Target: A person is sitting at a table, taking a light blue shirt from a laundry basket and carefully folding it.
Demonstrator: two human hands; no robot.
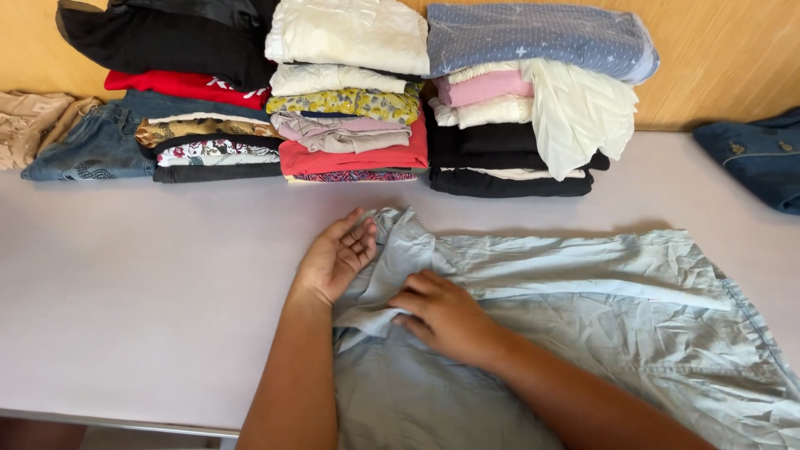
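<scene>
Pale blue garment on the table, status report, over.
Left hand open, palm up at the pale blue garment edge. Right hand flat, pressing its crumpled fold. Folded clothes stacks behind, apart from the hands.

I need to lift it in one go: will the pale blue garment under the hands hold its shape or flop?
The pale blue garment probably flops: it is thin, creased, and bunches under the right hand and left hand. It looks light. The smooth table should let it slide.

Three stacks of folded clothes, one spread garment, perhaps three loose pieces.
</scene>
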